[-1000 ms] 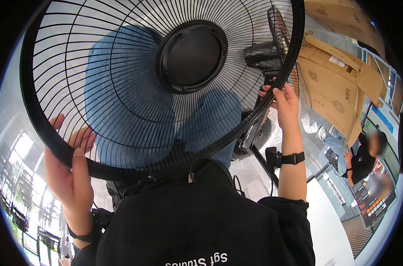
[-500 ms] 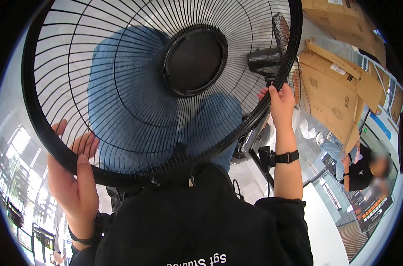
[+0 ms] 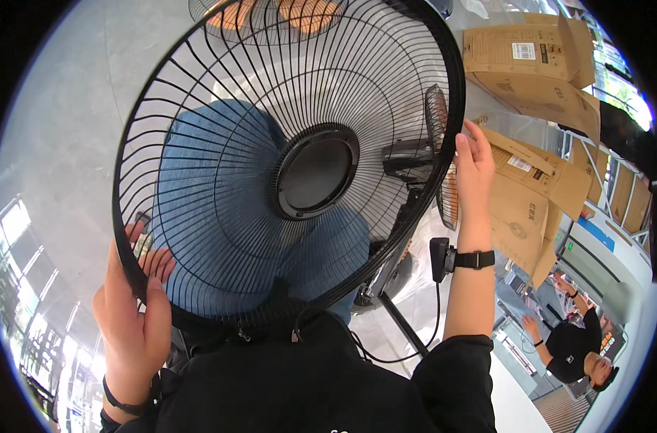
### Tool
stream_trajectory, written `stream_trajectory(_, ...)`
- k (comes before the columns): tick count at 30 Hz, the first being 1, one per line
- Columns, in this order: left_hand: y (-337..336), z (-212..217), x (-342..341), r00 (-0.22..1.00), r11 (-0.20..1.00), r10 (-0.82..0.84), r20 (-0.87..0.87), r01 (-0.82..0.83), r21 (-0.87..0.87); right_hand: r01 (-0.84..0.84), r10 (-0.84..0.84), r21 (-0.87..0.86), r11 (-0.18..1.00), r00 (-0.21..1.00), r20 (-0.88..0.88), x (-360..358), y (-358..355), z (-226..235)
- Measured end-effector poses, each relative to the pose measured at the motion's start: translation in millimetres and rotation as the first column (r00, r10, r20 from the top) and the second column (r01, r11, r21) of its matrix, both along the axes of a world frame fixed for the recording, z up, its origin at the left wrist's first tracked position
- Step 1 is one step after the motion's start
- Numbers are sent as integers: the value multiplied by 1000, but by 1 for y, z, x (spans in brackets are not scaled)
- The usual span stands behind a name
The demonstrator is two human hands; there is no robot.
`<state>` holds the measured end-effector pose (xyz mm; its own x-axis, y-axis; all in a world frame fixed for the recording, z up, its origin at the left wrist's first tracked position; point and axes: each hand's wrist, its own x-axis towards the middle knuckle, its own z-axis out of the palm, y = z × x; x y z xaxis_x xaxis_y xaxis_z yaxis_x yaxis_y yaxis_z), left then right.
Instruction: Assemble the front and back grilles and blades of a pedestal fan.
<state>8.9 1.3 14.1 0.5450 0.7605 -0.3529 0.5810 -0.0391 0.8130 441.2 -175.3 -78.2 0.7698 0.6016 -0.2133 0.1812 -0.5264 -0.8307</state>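
A large round black fan grille (image 3: pixel 198 155), with radiating wires and a solid hub (image 3: pixel 315 177), leans across my lap above my blue jeans. My left hand (image 3: pixel 137 307) grips its lower left rim, thumb in front and fingers showing through the wires. At the right rim, my right hand (image 3: pixel 475 173) has its fingers and thumb stretched up along the outer edge. They touch the rim without wrapping round it. Through the wires I see a black cylindrical fan part (image 3: pixel 408 159). Another grille (image 3: pixel 450 184) stands edge-on behind the right rim.
Open cardboard boxes (image 3: pixel 534 68) stand at the right. A further round wire grille (image 3: pixel 267 32) lies at the top, over orange-brown shapes. A black pole (image 3: pixel 404 325) slants beside my right knee. A cable hangs from my wrist device (image 3: pixel 440 260). A person (image 3: pixel 577 343) works at the far right.
The grille has turned and tilted, its hub coming lower in view. My right fingers, wrapped round the rim before, now lie along its outer edge. My left hand keeps its grip.
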Motion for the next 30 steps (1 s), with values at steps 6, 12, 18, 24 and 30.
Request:
stream_trajectory(6,2,-2,-1,998,998,-64,25,63,31,-100,96,87,991,994,46,13,36,-1)
stream_trajectory(12,5,1,-6,992,991,-130,11,130,-13,-155,148,37,987,979,139,11,54,2)
stream_trajectory(18,10,-8,-1,993,989,-112,39,107,103,-129,117,42,991,969,217,14,62,6)
stream_trajectory(24,15,-13,-1,998,998,-47,43,46,38,-124,114,6,992,926,359,9,67,19)
stream_trajectory(30,26,-16,7,976,932,217,3,-207,-297,-113,143,-91,989,875,462,1,65,49)
